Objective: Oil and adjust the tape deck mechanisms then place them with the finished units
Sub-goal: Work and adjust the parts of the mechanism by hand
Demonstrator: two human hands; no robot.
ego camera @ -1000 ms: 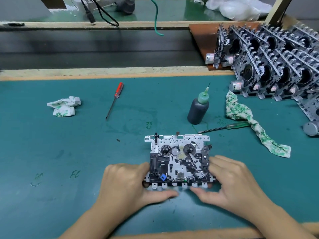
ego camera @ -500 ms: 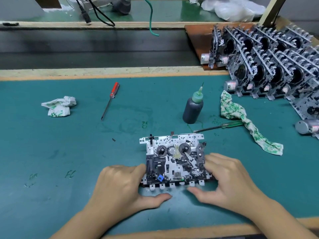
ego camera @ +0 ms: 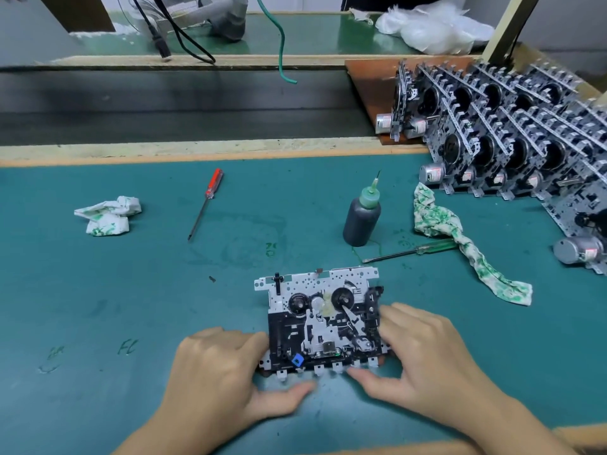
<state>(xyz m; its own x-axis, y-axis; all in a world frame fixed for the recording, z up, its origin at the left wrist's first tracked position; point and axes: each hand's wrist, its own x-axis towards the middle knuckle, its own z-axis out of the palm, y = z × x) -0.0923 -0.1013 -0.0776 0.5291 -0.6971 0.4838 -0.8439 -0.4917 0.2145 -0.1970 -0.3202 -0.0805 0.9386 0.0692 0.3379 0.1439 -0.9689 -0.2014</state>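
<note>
A tape deck mechanism (ego camera: 323, 318), metal plate with black parts and two reels, lies flat on the green mat (ego camera: 98, 290) in front of me. My left hand (ego camera: 220, 372) grips its left near corner, thumb under the front edge. My right hand (ego camera: 423, 359) grips its right side, fingers curled against the edge and thumb at the front. A dark oil bottle (ego camera: 361, 218) with a green needle tip stands behind the mechanism. Rows of finished units (ego camera: 512, 139) lean stacked at the far right.
A red-handled screwdriver (ego camera: 207, 201) lies back left, a green-handled screwdriver (ego camera: 414, 251) right of the bottle. A stained rag (ego camera: 460, 244) trails at right, a crumpled one (ego camera: 108, 215) at left. A loose motor unit (ego camera: 581, 251) sits at the right edge. Cables hang over the back shelf.
Both hands keep hold of the mechanism in the same place; only my view has shifted slightly, so everything sits a little further left in the picture.
</note>
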